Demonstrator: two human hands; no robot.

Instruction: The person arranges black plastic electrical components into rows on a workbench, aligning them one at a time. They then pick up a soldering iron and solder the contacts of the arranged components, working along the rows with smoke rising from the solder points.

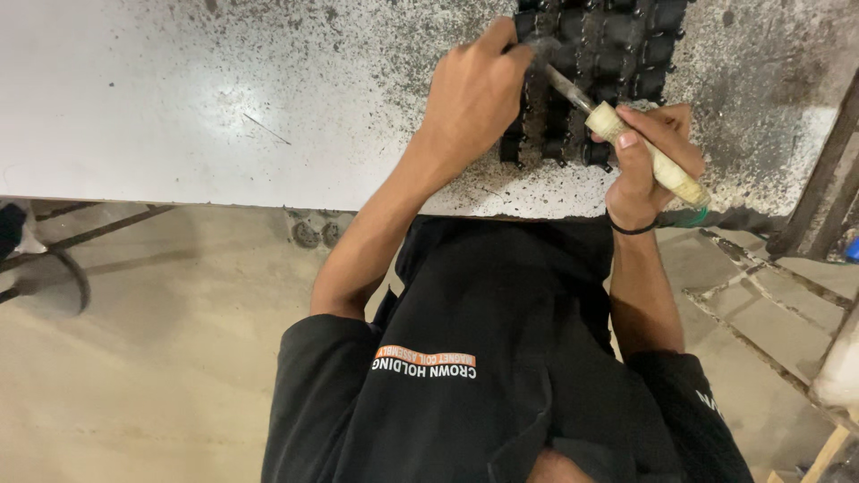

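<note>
**Wooden-handled tool working at a black part on a speckled worktop**

Black and ribbed, the moulded part (617, 45) is lying at about one o'clock on the grey worktop (179, 98), close to its near edge, with dark specks scattered all around it. The left hand (474, 89) is pressing down on the part's left side at twelve o'clock. Its grip is clenched over the spot where the tool's tip is meeting the part, but I cannot tell whether the fingers are pinching anything small.

The right hand (646, 161), at two o'clock, is grasping a tool (609, 122) by its pale wooden handle, and the grip is closed firmly round it. The metal shaft is slanting up toward eleven o'clock, into the rows of the part. A dark band (631, 228) is circling that wrist.

Judging from this, the step in hand is working the metal tip along one row while the other hand is steadying the piece. Any next move is calling for a steady hold-down and a tip kept clear of the left fingers.
</note>
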